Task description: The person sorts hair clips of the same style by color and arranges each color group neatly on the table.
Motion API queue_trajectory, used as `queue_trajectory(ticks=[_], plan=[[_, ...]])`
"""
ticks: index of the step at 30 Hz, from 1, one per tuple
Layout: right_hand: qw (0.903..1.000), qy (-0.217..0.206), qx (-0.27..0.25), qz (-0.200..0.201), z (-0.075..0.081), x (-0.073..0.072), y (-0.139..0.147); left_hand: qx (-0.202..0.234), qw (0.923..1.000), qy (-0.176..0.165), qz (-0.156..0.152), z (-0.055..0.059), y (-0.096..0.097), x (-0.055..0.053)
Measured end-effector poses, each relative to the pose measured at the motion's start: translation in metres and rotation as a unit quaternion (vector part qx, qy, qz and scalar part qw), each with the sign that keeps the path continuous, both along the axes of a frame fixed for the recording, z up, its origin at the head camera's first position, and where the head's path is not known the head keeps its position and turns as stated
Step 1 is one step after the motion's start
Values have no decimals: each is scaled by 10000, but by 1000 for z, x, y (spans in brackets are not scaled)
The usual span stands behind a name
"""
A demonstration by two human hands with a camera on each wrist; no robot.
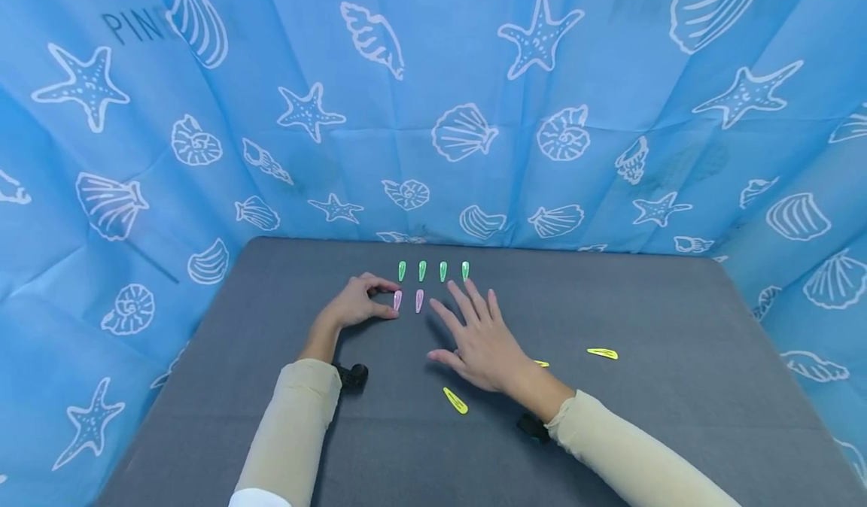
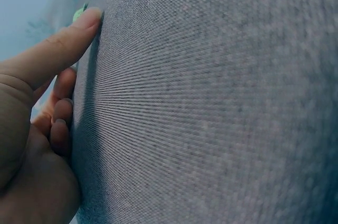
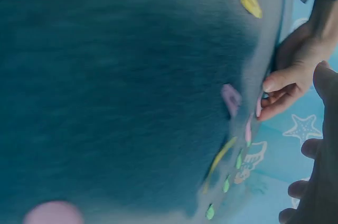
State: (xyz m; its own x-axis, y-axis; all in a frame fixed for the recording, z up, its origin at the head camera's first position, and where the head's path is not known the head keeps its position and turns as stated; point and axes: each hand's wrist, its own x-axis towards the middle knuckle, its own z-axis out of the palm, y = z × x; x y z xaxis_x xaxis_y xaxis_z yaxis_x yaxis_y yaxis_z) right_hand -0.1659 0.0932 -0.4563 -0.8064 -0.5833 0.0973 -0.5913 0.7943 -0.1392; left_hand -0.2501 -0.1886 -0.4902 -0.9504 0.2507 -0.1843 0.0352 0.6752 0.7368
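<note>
My left hand is at a pink snap hair clip, thumb at its lower end and a finger at its upper end. In the right wrist view the same hand pinches that clip. A second pink clip lies just to its right, and a row of several green clips runs behind. With fingers spread, my right hand hovers over the table and holds nothing. Another pink clip shows in the right wrist view; the right hand hides it in the head view.
Yellow clips lie around the right hand: one in front of it, one off to the right, and one partly covered by the wrist. The grey table ends at a blue curtain with shell prints.
</note>
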Motion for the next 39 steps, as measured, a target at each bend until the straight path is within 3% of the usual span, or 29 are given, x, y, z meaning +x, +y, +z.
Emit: queue_trajectory(ticks=[12,20,28,35,39], plan=[[9991,378,-26,193,-14,18,23,60,10000,-57,-34,-1,1,-1],[9990,310,-191,241,-15,31,26,68,9999,-59,-86,-1,0,0],[9970,617,-157,430,-15,33,24,52,9999,-14,-90,-1,0,0],[9976,262,-428,474,-16,34,23,14,9999,3,-101,0,2,2],[9975,328,-467,406,-14,32,20,17,9999,30,-97,2,2,2]])
